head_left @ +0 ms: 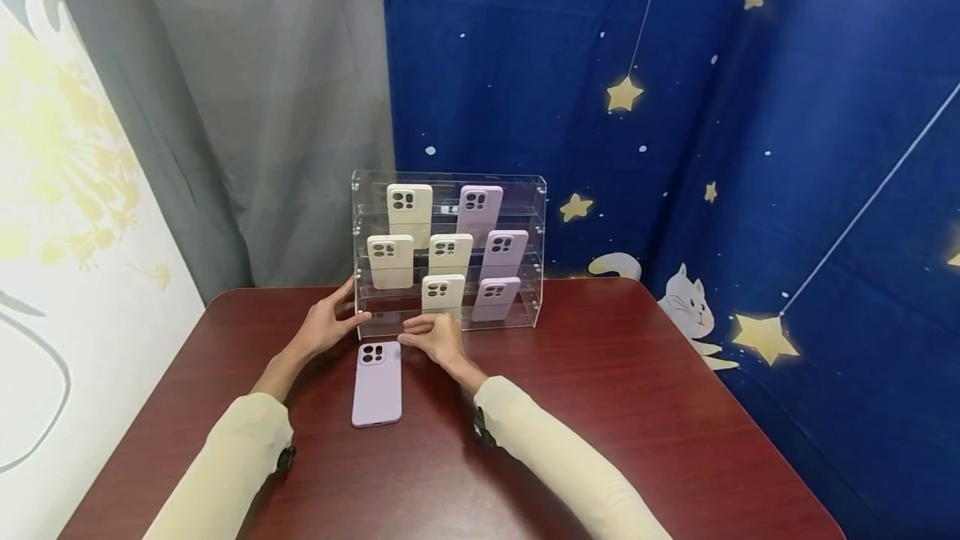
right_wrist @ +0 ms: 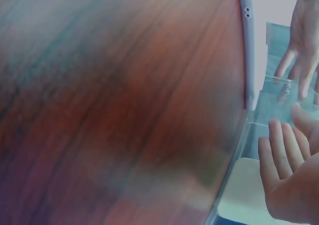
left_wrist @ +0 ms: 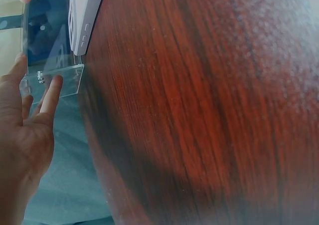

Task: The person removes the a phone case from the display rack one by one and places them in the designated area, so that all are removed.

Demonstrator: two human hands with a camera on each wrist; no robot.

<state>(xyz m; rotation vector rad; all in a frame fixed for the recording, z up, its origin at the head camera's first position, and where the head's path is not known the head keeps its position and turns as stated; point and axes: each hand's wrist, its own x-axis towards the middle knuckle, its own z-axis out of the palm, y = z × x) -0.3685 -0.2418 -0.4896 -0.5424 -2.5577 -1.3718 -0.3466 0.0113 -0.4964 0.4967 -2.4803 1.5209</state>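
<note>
A clear acrylic display stand [head_left: 525,182] stands at the table's far side, bearing cream and lilac phone cases in tiers. At its left side my left hand [head_left: 324,325] touches the side panel, thumb toward the front; in the left wrist view its straight fingers lie along the clear edge. My right hand [head_left: 442,340] is in front of the bottom tier, below a cream phone case [head_left: 442,290]; the right wrist view shows its fingers extended, holding nothing. Between my forearms a lilac phone case [head_left: 377,390] lies on the table, camera cut-outs toward the stand.
The reddish-brown wooden table [head_left: 600,423] has rounded far corners. Behind the stand hang a grey curtain [head_left: 285,107] and a dark blue curtain [head_left: 510,65] with stars. A pale patterned panel [head_left: 60,273] borders the left side.
</note>
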